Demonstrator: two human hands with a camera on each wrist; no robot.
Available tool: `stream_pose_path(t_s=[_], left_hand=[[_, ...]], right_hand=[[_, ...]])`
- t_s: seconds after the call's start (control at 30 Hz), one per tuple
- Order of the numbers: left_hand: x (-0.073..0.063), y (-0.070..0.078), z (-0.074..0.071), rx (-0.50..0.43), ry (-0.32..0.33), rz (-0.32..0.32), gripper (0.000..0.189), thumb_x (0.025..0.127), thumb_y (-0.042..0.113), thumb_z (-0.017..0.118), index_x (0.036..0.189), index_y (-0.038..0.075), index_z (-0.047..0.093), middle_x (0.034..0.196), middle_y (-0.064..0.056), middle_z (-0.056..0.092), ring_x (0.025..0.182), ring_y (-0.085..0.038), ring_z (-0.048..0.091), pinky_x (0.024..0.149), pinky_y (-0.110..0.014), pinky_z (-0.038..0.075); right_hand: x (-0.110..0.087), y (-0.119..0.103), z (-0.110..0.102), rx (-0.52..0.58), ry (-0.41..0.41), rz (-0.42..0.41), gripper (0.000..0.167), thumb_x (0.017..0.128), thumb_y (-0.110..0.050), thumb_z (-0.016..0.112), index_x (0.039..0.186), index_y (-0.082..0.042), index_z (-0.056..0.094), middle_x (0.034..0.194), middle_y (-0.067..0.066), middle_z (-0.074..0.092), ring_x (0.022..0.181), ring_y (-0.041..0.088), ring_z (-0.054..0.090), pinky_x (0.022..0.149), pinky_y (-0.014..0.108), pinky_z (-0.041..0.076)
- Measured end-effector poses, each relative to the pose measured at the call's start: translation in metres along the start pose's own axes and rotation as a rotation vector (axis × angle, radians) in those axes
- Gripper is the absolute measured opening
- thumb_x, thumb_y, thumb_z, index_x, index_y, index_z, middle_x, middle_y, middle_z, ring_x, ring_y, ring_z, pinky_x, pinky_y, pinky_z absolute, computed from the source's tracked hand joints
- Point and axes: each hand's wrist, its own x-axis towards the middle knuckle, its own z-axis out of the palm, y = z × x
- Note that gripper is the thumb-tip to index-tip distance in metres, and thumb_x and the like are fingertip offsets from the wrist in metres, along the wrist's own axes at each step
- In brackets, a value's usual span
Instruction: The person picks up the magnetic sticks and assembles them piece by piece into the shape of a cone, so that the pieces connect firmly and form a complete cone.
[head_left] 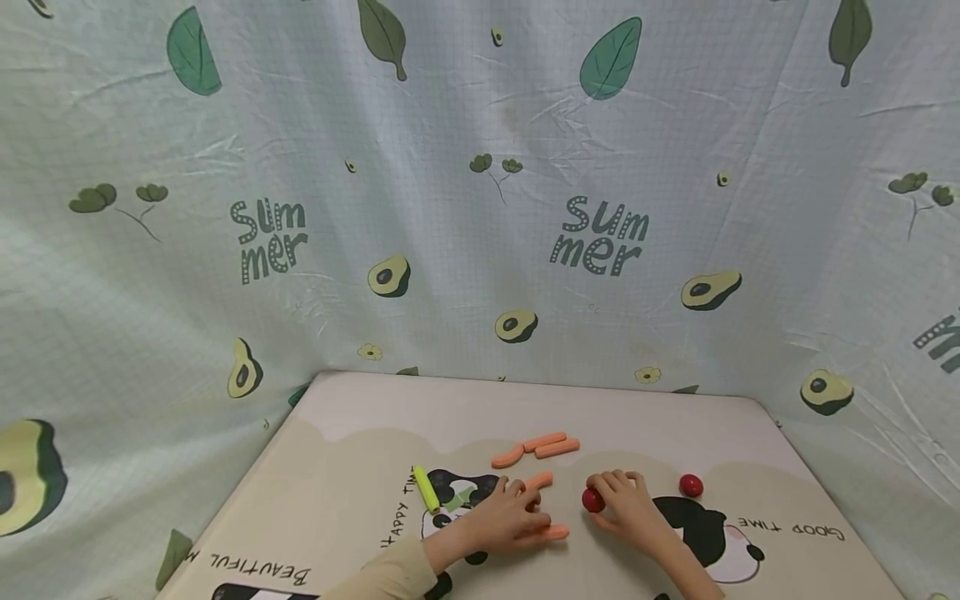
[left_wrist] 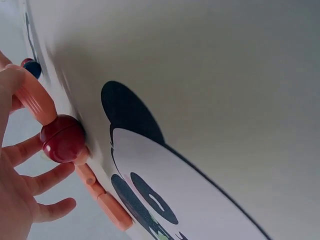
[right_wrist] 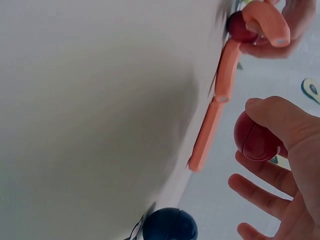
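Observation:
My left hand (head_left: 506, 517) pinches a curved orange toy rod (left_wrist: 37, 102) between thumb and finger. One end of that rod meets a red ball (left_wrist: 63, 138), which the other fingers reach round; the hand largely hides this ball in the head view. Another orange rod (head_left: 538, 481) lies just beyond the left fingers. With thumb and fingertips, my right hand (head_left: 633, 512) holds a second red ball (right_wrist: 256, 136) to the right of the left hand. The remaining right fingers are spread beneath it in the right wrist view.
Several orange rods (head_left: 557, 448) lie farther back on the printed table mat (head_left: 337, 467). A yellow-green rod (head_left: 426, 489) is left of the left hand. Right of the right hand sits a red ball (head_left: 691, 485); a dark blue ball (right_wrist: 170, 223) shows in the right wrist view.

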Motion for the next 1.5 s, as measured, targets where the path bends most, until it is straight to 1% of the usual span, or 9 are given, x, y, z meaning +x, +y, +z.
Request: stream_pose_path(t_s=[0.13,0.37,0.63,0.8,0.97,1.07,1.2,1.37,1.5], left_hand=[[0.0,-0.001,0.0,0.018,-0.002,-0.012,0.019,0.091,0.044,0.041,0.094,0.032,0.055,0.1,0.006,0.054,0.079,-0.01,0.042,0.076,-0.035,0.037],[0.0,-0.001,0.002,0.036,-0.014,-0.026,0.016,0.09,0.043,0.043,0.095,0.033,0.055,0.1,0.008,0.053,0.079,-0.009,0.043,0.073,-0.032,0.036],[0.001,-0.001,0.002,0.058,-0.002,-0.019,0.018,0.091,0.043,0.041,0.092,0.033,0.055,0.099,0.008,0.053,0.077,-0.009,0.043,0.071,-0.031,0.036],[0.0,0.0,0.003,0.051,0.007,-0.018,0.017,0.091,0.042,0.042,0.092,0.033,0.055,0.098,0.008,0.053,0.077,-0.009,0.043,0.069,-0.027,0.034],[0.001,0.0,0.001,0.054,-0.008,-0.018,0.015,0.09,0.042,0.044,0.093,0.033,0.055,0.097,0.008,0.053,0.078,-0.01,0.043,0.069,-0.027,0.034],[0.0,0.0,0.0,0.053,-0.028,-0.012,0.015,0.089,0.042,0.046,0.096,0.033,0.056,0.099,0.008,0.053,0.082,-0.01,0.043,0.073,-0.03,0.038],[0.0,0.001,-0.002,0.057,-0.044,-0.005,0.016,0.088,0.043,0.048,0.098,0.033,0.056,0.101,0.007,0.053,0.088,-0.01,0.044,0.078,-0.035,0.04],[0.0,0.001,-0.003,0.033,-0.05,-0.007,0.016,0.087,0.043,0.05,0.098,0.033,0.057,0.102,0.006,0.053,0.09,-0.011,0.044,0.078,-0.037,0.04],[0.001,0.002,-0.002,0.02,-0.048,-0.008,0.018,0.089,0.044,0.047,0.099,0.034,0.057,0.102,0.006,0.053,0.089,-0.011,0.043,0.079,-0.037,0.039]], right_hand=[[0.0,-0.004,-0.002,0.02,0.011,-0.017,0.04,0.063,-0.027,0.076,0.093,-0.017,0.053,0.084,-0.008,0.053,0.083,0.01,0.048,0.078,0.042,0.036],[0.001,-0.013,-0.01,0.058,-0.024,-0.018,0.039,0.063,-0.027,0.075,0.093,-0.017,0.052,0.084,-0.009,0.052,0.083,0.009,0.048,0.079,0.043,0.036],[0.001,-0.022,-0.012,0.083,0.01,-0.06,0.039,0.062,-0.026,0.075,0.093,-0.017,0.054,0.085,-0.011,0.052,0.084,0.007,0.049,0.079,0.041,0.037],[0.0,-0.025,-0.011,0.089,0.021,-0.075,0.04,0.06,-0.026,0.076,0.092,-0.017,0.054,0.085,-0.011,0.052,0.084,0.008,0.049,0.078,0.041,0.037],[0.0,-0.03,-0.012,0.098,-0.036,-0.085,0.039,0.063,-0.026,0.075,0.094,-0.017,0.054,0.087,-0.009,0.053,0.085,0.01,0.05,0.078,0.041,0.038],[-0.001,-0.033,-0.011,0.094,-0.092,-0.09,0.038,0.065,-0.026,0.073,0.096,-0.016,0.054,0.089,-0.008,0.054,0.087,0.012,0.05,0.078,0.042,0.039],[-0.002,-0.034,-0.009,0.09,-0.13,-0.1,0.038,0.065,-0.028,0.074,0.097,-0.017,0.055,0.091,-0.007,0.056,0.088,0.013,0.05,0.079,0.042,0.038],[-0.003,-0.032,-0.005,0.088,-0.14,-0.11,0.04,0.064,-0.03,0.075,0.096,-0.018,0.055,0.091,-0.008,0.056,0.086,0.012,0.049,0.077,0.041,0.037],[-0.003,-0.031,-0.004,0.088,-0.13,-0.12,0.039,0.062,-0.03,0.076,0.094,-0.02,0.054,0.09,-0.01,0.056,0.085,0.01,0.048,0.077,0.04,0.036]])
